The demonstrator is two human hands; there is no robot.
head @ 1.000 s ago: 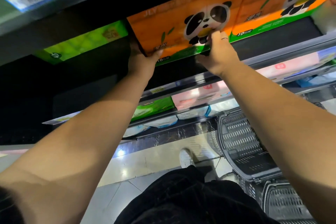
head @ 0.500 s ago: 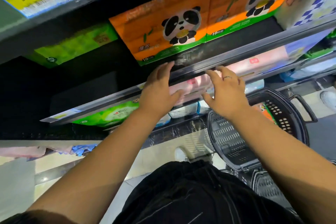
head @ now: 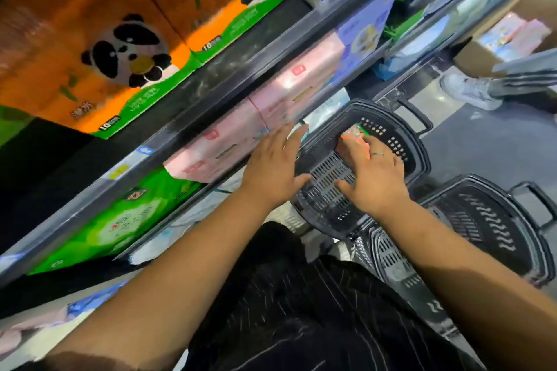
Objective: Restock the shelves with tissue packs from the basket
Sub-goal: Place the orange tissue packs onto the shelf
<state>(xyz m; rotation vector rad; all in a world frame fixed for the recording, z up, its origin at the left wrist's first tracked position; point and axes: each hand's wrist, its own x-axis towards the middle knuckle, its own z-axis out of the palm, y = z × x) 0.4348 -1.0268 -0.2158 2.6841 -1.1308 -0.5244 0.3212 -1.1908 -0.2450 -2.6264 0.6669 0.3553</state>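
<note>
Black basket [head: 417,144] (blurred), pack [head: 356,132] inside mostly hidden, perhaps tissues, left hand [head: 271,170], right hand [head: 373,179] splayed, empty.

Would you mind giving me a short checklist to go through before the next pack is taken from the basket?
1. Hands free: left hand and right hand are both open and hold nothing: ok.
2. Stock in the basket: an orange-and-green pack shows just beyond the right hand: ok.
3. Grip on that pack: the fingers are straight above it and contact is unclear: cannot tell.
4. Shelf room: there is a dark gap left of the panda packs: ok.
5. Floor: a bystander's shoe is apart from the basket: ok.
</note>
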